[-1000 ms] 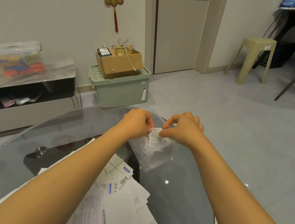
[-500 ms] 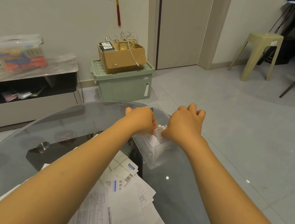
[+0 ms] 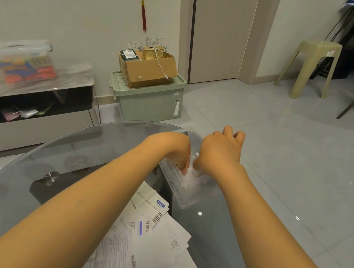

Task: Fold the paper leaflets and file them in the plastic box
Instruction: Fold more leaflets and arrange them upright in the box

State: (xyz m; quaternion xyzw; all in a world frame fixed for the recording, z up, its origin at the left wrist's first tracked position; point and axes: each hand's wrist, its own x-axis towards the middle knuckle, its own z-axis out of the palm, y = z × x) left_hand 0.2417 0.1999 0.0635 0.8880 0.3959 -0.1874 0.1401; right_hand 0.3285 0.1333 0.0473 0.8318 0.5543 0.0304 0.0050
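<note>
A clear plastic box [image 3: 181,202] stands on the round glass table [image 3: 230,250], near its far edge. Both my hands reach down into the box. My left hand [image 3: 173,148] points its fingertips downward onto a small white folded leaflet [image 3: 190,180] inside the box. My right hand [image 3: 219,154] pinches the same leaflet from the right with thumb and forefinger, its other fingers lifted. The leaflet is blurred and mostly hidden behind the hands and the box wall. A loose pile of unfolded printed leaflets [image 3: 152,235] lies between my forearms, nearer to me.
Beyond the table, a cardboard box [image 3: 148,68] sits on a green storage bin [image 3: 150,103] by the wall. A low TV bench [image 3: 33,100] is at the left, and a beige plastic stool [image 3: 313,66] and chair legs stand at the right on the tiled floor.
Both hands have lowered the folded leaflet from above the box down into it. My right hand's outer fingers have lifted and spread.
</note>
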